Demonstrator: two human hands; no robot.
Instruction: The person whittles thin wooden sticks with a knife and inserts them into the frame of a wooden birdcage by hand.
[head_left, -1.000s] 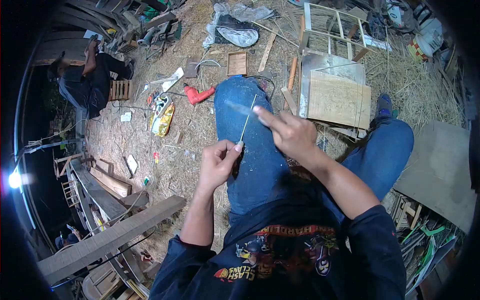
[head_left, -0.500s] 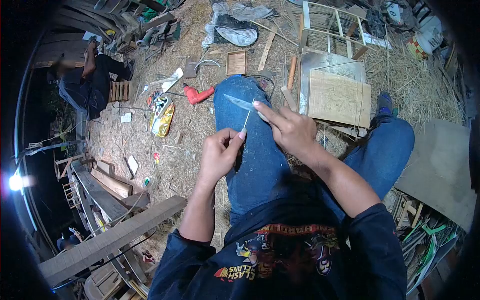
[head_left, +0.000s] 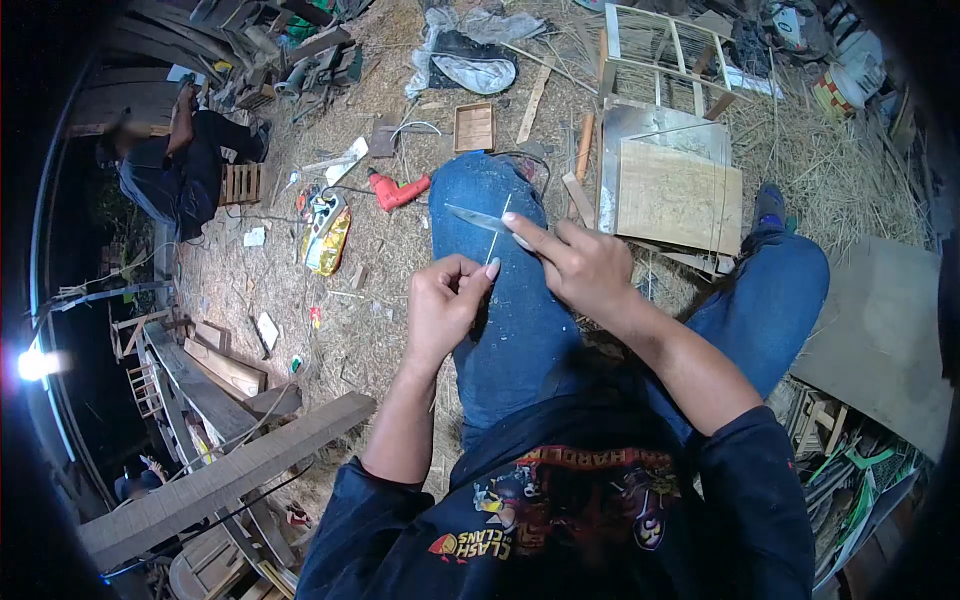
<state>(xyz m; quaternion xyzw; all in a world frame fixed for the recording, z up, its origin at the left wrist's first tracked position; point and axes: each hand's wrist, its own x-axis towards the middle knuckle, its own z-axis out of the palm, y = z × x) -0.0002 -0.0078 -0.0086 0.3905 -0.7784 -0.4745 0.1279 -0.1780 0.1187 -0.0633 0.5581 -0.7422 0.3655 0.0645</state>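
My left hand pinches a thin pale stick between thumb and fingers, above the blue-jeaned left knee. In my right hand is a knife, its handle mostly hidden by the palm and curled fingers. The knife blade points left and lies across the stick, with my right index finger stretched along it. The stick's upper end stands out past the blade. Whether the edge bites into the stick is too small to tell.
A red power drill lies beyond the knee, near a small wooden box. A wooden board rests between the legs. At left, a long plank juts in and a person sits. Straw and shavings cover the ground.
The knife blade has shifted slightly down along the stick, closer to my left hand. More of the stick's upper end shows above the blade.
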